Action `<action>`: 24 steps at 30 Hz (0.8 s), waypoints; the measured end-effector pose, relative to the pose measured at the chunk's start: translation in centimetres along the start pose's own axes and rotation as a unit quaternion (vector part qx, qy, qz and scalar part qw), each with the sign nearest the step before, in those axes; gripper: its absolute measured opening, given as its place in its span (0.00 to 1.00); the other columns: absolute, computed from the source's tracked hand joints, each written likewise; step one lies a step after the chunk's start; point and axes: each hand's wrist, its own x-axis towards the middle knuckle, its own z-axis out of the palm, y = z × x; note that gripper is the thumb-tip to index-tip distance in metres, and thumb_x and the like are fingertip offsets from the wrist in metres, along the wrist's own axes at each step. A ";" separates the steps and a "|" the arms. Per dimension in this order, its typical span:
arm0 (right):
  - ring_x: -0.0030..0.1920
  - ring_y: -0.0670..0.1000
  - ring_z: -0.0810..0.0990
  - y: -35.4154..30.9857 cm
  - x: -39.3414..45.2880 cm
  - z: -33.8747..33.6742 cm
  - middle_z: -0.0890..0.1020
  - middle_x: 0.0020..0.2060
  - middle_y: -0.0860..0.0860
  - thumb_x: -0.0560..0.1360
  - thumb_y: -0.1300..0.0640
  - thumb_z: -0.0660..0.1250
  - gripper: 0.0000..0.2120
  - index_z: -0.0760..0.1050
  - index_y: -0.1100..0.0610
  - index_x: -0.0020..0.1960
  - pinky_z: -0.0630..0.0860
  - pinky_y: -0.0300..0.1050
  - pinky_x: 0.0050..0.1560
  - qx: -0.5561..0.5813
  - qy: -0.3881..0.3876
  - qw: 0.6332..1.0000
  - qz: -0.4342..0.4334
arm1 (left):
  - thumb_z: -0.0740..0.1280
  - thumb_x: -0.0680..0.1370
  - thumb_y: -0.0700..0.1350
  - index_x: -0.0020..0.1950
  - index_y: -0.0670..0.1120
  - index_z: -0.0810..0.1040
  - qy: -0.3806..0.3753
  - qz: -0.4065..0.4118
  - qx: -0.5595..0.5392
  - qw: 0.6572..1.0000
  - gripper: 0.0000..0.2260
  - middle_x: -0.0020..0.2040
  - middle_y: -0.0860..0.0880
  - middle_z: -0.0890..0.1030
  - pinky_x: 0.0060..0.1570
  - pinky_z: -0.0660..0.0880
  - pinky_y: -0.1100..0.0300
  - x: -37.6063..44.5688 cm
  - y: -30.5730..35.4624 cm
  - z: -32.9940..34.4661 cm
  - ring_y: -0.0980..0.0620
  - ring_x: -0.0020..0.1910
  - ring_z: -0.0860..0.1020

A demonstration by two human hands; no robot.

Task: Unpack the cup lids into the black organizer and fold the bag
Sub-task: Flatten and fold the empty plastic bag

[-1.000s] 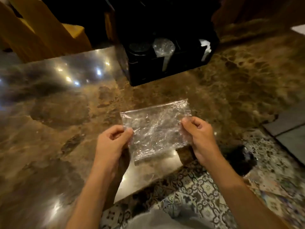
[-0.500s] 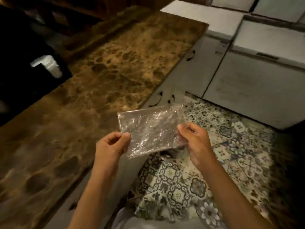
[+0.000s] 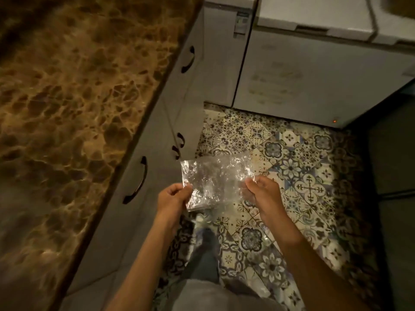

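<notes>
Two hands were used: left hand (image 3: 174, 197) and right hand (image 3: 261, 190) were pinched on opposite edges of the clear bag (image 3: 215, 179), held flat over the tiled floor (image 3: 303, 167), beside the countertop (image 3: 74, 93). Bag appeared empty and part-folded; organizer and lids weren't in view, so unpacking prob. done.

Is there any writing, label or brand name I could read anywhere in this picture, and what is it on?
No text here is legible.
Sticker label on the white appliance: print too small and blurred to read.
Faint lines of marking on the front of the larger white chest: blurred, unreadable.
Clear plastic bag, pinched by the left hand and right hand: no print visible, only glare.
</notes>
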 end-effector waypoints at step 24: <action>0.41 0.58 0.84 21.9 36.5 6.0 0.83 0.46 0.63 0.77 0.68 0.63 0.07 0.77 0.59 0.46 0.82 0.49 0.40 -0.256 -0.050 0.952 0.160 | 0.69 0.75 0.34 0.44 0.49 0.75 0.117 -0.239 0.120 0.956 0.10 0.48 0.40 0.81 0.54 0.77 0.45 33.4 -24.9 7.6 0.43 0.45 0.79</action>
